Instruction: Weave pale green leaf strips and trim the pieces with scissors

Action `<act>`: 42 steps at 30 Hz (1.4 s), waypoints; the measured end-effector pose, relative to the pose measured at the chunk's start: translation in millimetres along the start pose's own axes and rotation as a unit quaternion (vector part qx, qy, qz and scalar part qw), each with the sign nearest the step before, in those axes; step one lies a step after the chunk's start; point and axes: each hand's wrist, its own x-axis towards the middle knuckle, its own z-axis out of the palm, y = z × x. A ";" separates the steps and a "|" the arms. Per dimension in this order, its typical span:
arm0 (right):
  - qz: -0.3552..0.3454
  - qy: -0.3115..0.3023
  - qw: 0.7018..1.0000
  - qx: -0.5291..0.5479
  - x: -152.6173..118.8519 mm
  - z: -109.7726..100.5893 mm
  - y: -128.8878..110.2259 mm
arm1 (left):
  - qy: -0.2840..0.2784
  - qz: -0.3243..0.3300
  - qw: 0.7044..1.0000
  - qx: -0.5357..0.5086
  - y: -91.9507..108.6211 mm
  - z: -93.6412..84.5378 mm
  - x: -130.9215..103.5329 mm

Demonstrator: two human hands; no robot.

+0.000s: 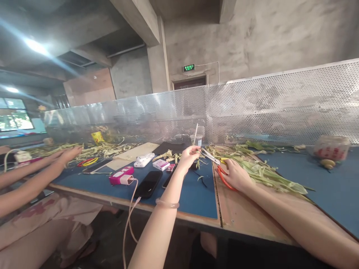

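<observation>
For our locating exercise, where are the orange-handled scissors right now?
The scissors are right of centre in the head view, in the right hand, pointing toward the left hand.

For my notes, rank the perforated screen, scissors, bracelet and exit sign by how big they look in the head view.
1. Perforated screen
2. Scissors in the right hand
3. Bracelet
4. Exit sign

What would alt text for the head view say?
The right hand holds orange-handled scissors, blades toward the left hand, over a worktable. Pale green leaves lie to the right; a black phone lies left, with another person's hands farther left.
</observation>
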 end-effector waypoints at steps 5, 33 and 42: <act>-0.001 -0.010 1.000 0.001 -0.1 -1.9 -0.7 | 0.003 -0.008 1.000 -0.020 -7.1 -1.7 3.0; 0.006 -0.012 1.000 0.003 0.1 -0.3 0.6 | 0.029 -0.012 0.997 -0.072 -3.8 -1.6 2.5; 0.004 -0.005 1.000 0.007 -2.0 -2.8 -3.8 | -0.008 -0.016 0.994 -0.104 0.1 0.4 0.3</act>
